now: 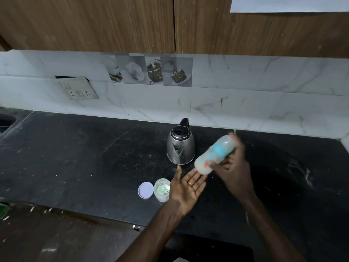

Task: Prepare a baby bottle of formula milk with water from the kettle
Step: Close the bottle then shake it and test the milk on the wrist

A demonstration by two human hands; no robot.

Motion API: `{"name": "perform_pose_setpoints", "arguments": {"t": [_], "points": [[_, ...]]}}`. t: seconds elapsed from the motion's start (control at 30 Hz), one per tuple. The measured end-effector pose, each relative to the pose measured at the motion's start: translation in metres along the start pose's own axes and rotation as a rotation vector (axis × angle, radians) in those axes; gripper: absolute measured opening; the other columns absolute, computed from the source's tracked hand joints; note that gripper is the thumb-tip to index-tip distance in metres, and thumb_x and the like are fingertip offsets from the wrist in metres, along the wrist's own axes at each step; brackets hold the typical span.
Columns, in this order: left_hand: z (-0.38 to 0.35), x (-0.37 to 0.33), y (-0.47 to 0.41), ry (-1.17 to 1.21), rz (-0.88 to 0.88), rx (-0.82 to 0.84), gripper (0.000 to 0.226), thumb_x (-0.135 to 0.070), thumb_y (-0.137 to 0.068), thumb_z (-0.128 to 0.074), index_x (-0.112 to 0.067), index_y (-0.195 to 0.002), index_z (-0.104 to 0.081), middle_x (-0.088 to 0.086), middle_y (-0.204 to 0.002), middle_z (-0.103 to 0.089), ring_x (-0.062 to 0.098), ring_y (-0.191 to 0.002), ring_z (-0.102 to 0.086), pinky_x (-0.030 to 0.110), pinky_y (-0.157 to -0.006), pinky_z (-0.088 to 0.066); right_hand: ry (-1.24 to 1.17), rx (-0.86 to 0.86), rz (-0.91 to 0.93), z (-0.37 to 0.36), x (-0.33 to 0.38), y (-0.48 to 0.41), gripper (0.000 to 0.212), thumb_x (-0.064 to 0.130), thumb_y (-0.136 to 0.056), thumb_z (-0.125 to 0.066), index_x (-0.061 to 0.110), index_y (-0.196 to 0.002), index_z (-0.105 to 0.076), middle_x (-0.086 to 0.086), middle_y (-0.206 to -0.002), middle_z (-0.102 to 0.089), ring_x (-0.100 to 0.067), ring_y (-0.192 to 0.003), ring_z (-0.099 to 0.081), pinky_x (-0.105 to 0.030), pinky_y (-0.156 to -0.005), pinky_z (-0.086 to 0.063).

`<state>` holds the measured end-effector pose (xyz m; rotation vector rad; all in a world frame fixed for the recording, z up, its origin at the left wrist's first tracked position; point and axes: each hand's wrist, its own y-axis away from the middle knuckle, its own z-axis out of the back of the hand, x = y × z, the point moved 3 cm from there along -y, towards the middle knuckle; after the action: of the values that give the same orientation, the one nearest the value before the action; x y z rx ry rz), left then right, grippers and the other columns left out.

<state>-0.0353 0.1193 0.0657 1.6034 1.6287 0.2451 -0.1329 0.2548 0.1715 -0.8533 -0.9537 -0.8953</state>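
Note:
My right hand (pixel 233 168) grips a baby bottle (pixel 215 155) with blue markings, tilted with its base down-left and blurred by motion; pale milk shows in its lower end. My left hand (pixel 188 186) is held flat, palm up and fingers apart, just under the bottle's base. A steel kettle (pixel 181 147) with a black handle stands on the dark counter (pixel 85 152) just behind the hands, its lid shut. An open formula jar (pixel 162 190) with a scoop inside stands left of my left hand, touching its edge in view.
The jar's pale lilac lid (pixel 145 190) lies flat beside the jar. A switch and socket plate (pixel 78 88) sits on the tiled wall at the left. A sink edge (pixel 6 120) shows at the far left. Wooden cabinets (pixel 170 23) hang overhead.

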Motion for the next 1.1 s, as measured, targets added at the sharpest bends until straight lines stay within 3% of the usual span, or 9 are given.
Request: {"name": "perform_pose_setpoints", "arguments": {"t": [0.07, 0.17, 0.3, 0.4, 0.5, 0.7, 0.93, 1.0, 1.1], "points": [[0.001, -0.005, -0.003, 0.036, -0.021, -0.028, 0.077, -0.066, -0.101, -0.042, -0.003, -0.139, -0.062, 0.016, -0.133, -0.071, 0.031, -0.123, -0.068, 0.041, -0.106, -0.052, -0.157, -0.233, -0.047, -0.004, 0.001, 0.01, 0.103, 0.016, -0.08, -0.09, 0.038, -0.158, -0.026, 0.015, -0.116, -0.068, -0.004, -0.095, -0.075, -0.034, -0.085, -0.064], [0.0, -0.007, -0.001, 0.088, -0.024, -0.03, 0.08, -0.066, -0.1, -0.044, 0.001, -0.142, -0.059, 0.025, -0.135, -0.067, 0.038, -0.126, -0.066, 0.046, -0.102, -0.056, 0.087, 0.058, -0.051, -0.028, -0.005, 0.032, 0.106, 0.027, -0.072, -0.094, 0.05, -0.152, -0.027, 0.018, -0.096, -0.071, -0.004, -0.073, -0.071, -0.035, -0.074, -0.062], [-0.002, -0.014, -0.002, 0.082, -0.057, -0.027, 0.082, -0.068, -0.096, -0.048, -0.001, -0.141, -0.061, 0.021, -0.137, -0.067, 0.036, -0.139, -0.056, 0.046, -0.107, -0.05, 0.058, -0.168, -0.078, -0.027, -0.004, 0.036, 0.106, 0.032, -0.074, -0.093, 0.049, -0.154, -0.025, 0.012, -0.097, -0.072, -0.005, -0.073, -0.07, -0.033, -0.07, -0.062], [0.003, -0.012, -0.003, 0.166, -0.083, 0.038, 0.086, -0.069, -0.095, -0.048, 0.001, -0.143, -0.058, 0.026, -0.141, -0.063, 0.04, -0.136, -0.057, 0.05, -0.102, -0.056, 0.311, 0.096, 0.037, -0.041, 0.012, 0.037, 0.109, 0.046, -0.07, -0.09, 0.056, -0.154, -0.022, 0.007, -0.101, -0.074, -0.014, -0.071, -0.07, -0.038, -0.071, -0.062], [0.009, -0.014, -0.002, 0.143, -0.114, -0.012, 0.087, -0.071, -0.096, -0.046, 0.001, -0.143, -0.058, 0.022, -0.135, -0.069, 0.034, -0.132, -0.061, 0.046, -0.118, -0.043, 0.01, -0.162, -0.009, -0.028, 0.018, 0.021, 0.104, 0.033, -0.076, -0.092, 0.044, -0.157, -0.027, 0.007, -0.117, -0.072, -0.006, -0.088, -0.075, -0.032, -0.08, -0.064], [-0.001, -0.016, 0.015, 0.195, -0.083, 0.164, 0.088, -0.072, -0.093, -0.052, 0.0, -0.142, -0.06, 0.026, -0.146, -0.059, 0.039, -0.134, -0.059, 0.047, -0.114, -0.047, 0.162, 0.269, 0.031, -0.053, 0.013, 0.038, 0.101, 0.048, -0.077, -0.088, 0.056, -0.153, -0.021, 0.017, -0.102, -0.069, -0.009, -0.077, -0.069, -0.036, -0.077, -0.06], [-0.003, -0.013, 0.017, 0.176, -0.08, 0.181, 0.088, -0.067, -0.091, -0.063, -0.004, -0.151, -0.052, 0.021, -0.153, -0.054, 0.034, -0.14, -0.055, 0.043, -0.116, -0.046, 0.222, 0.43, 0.087, -0.036, 0.024, 0.021, 0.101, 0.049, -0.079, -0.087, 0.057, -0.153, -0.019, 0.01, -0.121, -0.07, -0.009, -0.096, -0.072, -0.042, -0.089, -0.061], [-0.003, -0.011, 0.016, 0.146, -0.095, 0.171, 0.084, -0.068, -0.094, -0.055, 0.0, -0.143, -0.058, 0.023, -0.148, -0.058, 0.036, -0.139, -0.056, 0.046, -0.125, -0.034, 0.274, 0.354, 0.158, -0.02, 0.038, 0.008, 0.1, 0.045, -0.079, -0.088, 0.053, -0.154, -0.023, 0.011, -0.115, -0.071, -0.007, -0.087, -0.072, -0.038, -0.082, -0.063], [0.006, -0.011, 0.012, 0.1, -0.113, 0.132, 0.088, -0.071, -0.096, -0.045, 0.004, -0.14, -0.06, 0.021, -0.143, -0.063, 0.034, -0.14, -0.055, 0.047, -0.127, -0.029, -0.117, -0.195, 0.118, 0.004, 0.052, -0.001, 0.093, 0.021, -0.086, -0.085, 0.041, -0.156, -0.027, 0.018, -0.122, -0.066, -0.009, -0.099, -0.073, -0.033, -0.083, -0.064]]}}
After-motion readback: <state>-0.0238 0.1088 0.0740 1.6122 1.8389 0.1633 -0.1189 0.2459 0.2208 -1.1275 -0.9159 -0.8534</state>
